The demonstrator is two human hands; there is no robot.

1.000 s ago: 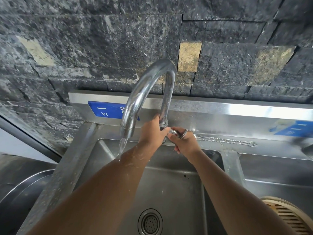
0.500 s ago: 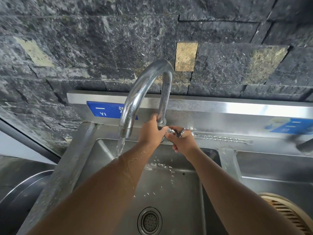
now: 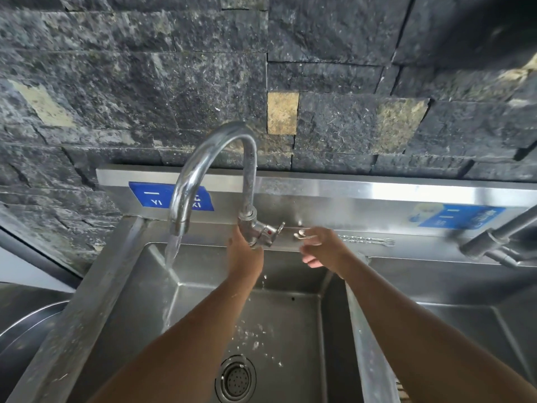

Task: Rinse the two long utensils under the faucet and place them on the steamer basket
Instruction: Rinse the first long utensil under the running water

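Note:
Two long twisted metal utensils (image 3: 366, 239) lie side by side on the sink's back ledge, right of the faucet (image 3: 203, 158). Water runs from the spout into the left sink basin (image 3: 290, 315). My left hand (image 3: 244, 257) is wrapped around the lower part of the faucet's valve body, just below the lever with the red dot (image 3: 270, 232). My right hand (image 3: 322, 248) hovers over the utensils' near ends with fingers apart and covers part of them. Only a sliver of the steamer basket (image 3: 402, 392) shows at the bottom right.
A drain strainer (image 3: 235, 379) sits in the basin floor. A second basin (image 3: 465, 301) lies to the right, with another tap (image 3: 494, 239) above it. A round metal rim (image 3: 29, 330) is at the left. A dark stone wall rises behind the sink.
My right hand has left the faucet lever and moved right over the utensils. The water stream has grown stronger. My left hand stays at the faucet base.

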